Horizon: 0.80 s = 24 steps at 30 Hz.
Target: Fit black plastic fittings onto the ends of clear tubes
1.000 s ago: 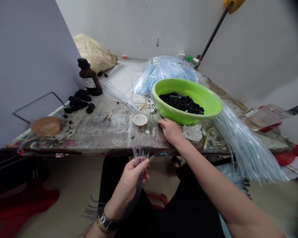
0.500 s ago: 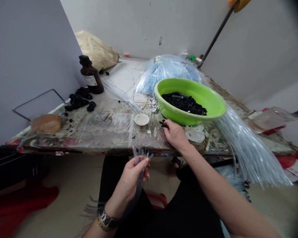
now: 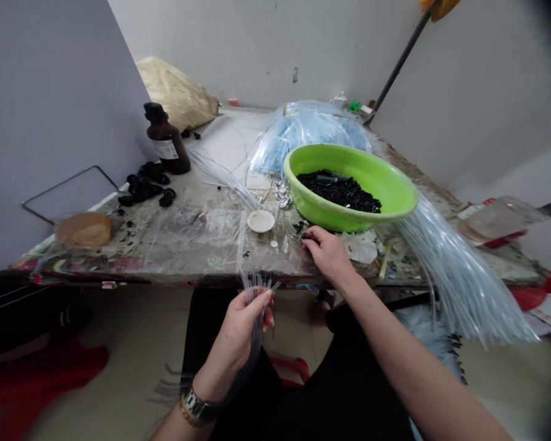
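Note:
My left hand (image 3: 245, 318) is closed around a bundle of thin clear plastic tubes (image 3: 252, 282) in front of the table edge; a few of their upper ends look black. The tubes' other ends trail down past my wrist. Over the table's front part, my right hand (image 3: 326, 251) pinches a small black piece (image 3: 307, 236) between thumb and fingertips. More small black pieces (image 3: 298, 226) lie just beyond those fingers. Close behind stands a green basin (image 3: 349, 214) with a heap of small black parts (image 3: 340, 191) in it.
A small white dish (image 3: 261, 222) sits left of the basin. Behind it is a big bundle of clear tubing (image 3: 310, 128), with another bundle (image 3: 463, 275) hanging over the right edge. At left stand a brown bottle (image 3: 168, 141), black caps (image 3: 142, 184) and a round brown block (image 3: 83, 229).
My right hand has drawn slightly back from the loose black pieces, with one at its fingertips. My left hand keeps its hold on the tubes, nearly still.

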{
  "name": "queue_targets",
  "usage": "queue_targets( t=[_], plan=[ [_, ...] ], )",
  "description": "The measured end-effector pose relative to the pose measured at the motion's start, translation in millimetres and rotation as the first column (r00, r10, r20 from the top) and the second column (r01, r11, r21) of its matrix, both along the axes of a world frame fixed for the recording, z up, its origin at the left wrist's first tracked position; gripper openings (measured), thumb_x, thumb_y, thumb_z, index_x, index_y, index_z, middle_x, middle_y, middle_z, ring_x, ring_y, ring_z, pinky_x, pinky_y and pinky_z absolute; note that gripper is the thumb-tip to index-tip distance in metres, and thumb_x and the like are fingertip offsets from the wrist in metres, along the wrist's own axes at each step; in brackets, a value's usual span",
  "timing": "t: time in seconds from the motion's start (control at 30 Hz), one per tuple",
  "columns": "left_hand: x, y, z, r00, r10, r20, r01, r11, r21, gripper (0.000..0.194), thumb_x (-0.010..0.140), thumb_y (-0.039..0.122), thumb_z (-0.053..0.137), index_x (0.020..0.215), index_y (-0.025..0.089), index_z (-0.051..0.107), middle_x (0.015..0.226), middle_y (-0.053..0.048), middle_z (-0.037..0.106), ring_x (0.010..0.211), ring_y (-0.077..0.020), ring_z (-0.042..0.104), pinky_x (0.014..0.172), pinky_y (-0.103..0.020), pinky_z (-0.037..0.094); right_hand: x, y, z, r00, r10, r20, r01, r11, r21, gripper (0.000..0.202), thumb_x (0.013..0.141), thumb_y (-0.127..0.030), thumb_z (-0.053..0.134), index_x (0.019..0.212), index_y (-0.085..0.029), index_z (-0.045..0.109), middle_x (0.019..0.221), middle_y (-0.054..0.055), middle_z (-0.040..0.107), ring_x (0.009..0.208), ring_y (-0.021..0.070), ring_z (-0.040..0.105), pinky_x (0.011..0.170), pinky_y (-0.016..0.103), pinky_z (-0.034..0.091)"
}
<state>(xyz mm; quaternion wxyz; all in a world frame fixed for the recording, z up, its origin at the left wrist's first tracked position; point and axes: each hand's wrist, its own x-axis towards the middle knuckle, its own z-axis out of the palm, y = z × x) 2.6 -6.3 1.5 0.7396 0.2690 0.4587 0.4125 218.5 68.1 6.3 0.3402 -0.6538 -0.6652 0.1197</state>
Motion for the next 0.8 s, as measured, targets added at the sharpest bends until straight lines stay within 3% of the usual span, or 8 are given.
queue_targets(
  t=[0.17, 0.27, 0.6, 0.8],
  plan=[
    [-3, 2, 4.5, 0.999, 0.049, 0.007, -0.049, 0.999, -0.006, 0.033, 0.063, 0.036, 0.081, 0.079, 0.013, 0.064, 0.060, 0.001, 0.061, 0.046, -0.0079, 0.053, 0.043, -0.019, 0.034, -3, -4, -2.9, 0.950, 0.064, 0.305, -0.082, 0.996, 0.047, 0.011, 0.086, -0.017, 0.054, 0.081, -0.019, 0.064, 0.083, 0.007, 0.066, 0.081, 0.0218, 0.059, 0.075, 0.031, 0.043],
    [-5, 3, 4.9, 0.998, 0.058, 0.013, -0.058, 0.998, -0.016, 0.033, 0.062, 0.035, 0.082, 0.079, 0.013, 0.064, 0.058, 0.001, 0.061, 0.045, -0.0080, 0.053, 0.043, -0.019, 0.033, -3, -7, -6.3, 0.919, 0.084, 0.384, -0.111, 0.993, 0.048, 0.013, 0.087, -0.015, 0.053, 0.083, -0.018, 0.065, 0.085, 0.009, 0.066, 0.084, 0.0235, 0.058, 0.078, 0.033, 0.043],
    [-7, 2, 0.7, 0.997, 0.070, 0.038, -0.069, 0.997, -0.025, 0.033, 0.063, 0.035, 0.082, 0.080, 0.013, 0.065, 0.066, 0.000, 0.064, 0.047, -0.0074, 0.054, 0.044, -0.018, 0.035, -1, -13, -1.8, 0.920, 0.117, 0.375, -0.138, 0.990, 0.030, 0.016, 0.088, -0.014, 0.051, 0.085, -0.017, 0.067, 0.086, 0.011, 0.068, 0.084, 0.0235, 0.060, 0.078, 0.033, 0.044],
    [-7, 1, 0.8, 0.996, 0.075, 0.040, -0.074, 0.997, -0.024, 0.034, 0.062, 0.037, 0.082, 0.079, 0.013, 0.064, 0.066, 0.000, 0.063, 0.047, -0.0077, 0.054, 0.043, -0.019, 0.035, -7, -10, 7.2, 0.982, 0.083, 0.167, -0.091, 0.995, 0.042, 0.013, 0.086, -0.018, 0.053, 0.080, -0.020, 0.064, 0.080, 0.005, 0.069, 0.076, 0.0203, 0.062, 0.071, 0.030, 0.043]
  ],
)
